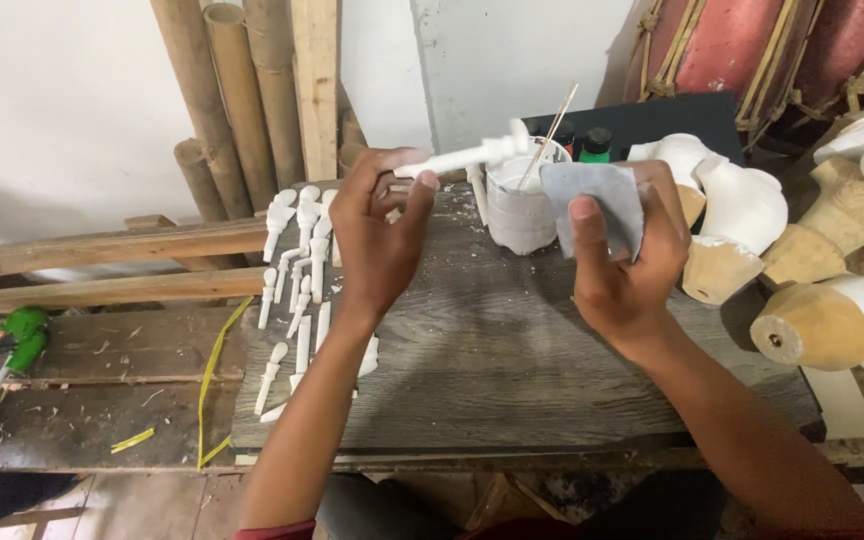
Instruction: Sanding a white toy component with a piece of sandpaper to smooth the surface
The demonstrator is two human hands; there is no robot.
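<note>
Left hand fingers closed around one end of a white turned peg — held level above the counter, its far end over the white pot. Right hand fingers curled, thumb pressing a grey sheet of sandpaper, just right of the pot. Thin stick leans in the pot. More white pegs lie in rows on the left of the counter; the middle and near edge offer open room. Two dark bottles, one green-capped, stand behind the pot. Half-white wooden figures crowd the right edge.
</note>
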